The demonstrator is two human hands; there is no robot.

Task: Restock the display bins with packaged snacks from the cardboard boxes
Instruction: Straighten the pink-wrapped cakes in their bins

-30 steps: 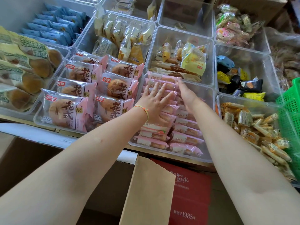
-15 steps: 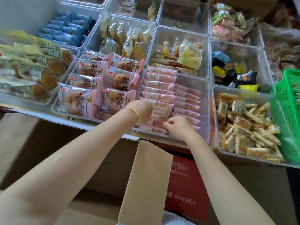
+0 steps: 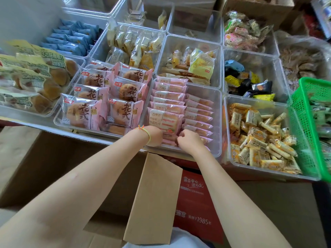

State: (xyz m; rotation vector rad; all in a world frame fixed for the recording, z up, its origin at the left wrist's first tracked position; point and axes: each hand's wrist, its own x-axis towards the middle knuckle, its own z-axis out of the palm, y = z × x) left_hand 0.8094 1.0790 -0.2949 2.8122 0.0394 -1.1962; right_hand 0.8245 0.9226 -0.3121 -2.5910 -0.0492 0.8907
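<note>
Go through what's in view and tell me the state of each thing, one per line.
Left hand: curled at the near end of the pink packs, grip unclear.
Right hand: curled at the same packs, grip unclear.
Pink sandwich packs: two rows, overlapping.
Their clear bin: nearly full.
Cardboard box flap: standing open.
Green basket: tilted.

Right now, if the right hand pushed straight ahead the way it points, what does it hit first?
Most likely the right-hand row of pink snack packs in the clear bin. The right hand already sits at that row's near end; whether it touches is unclear.
</note>
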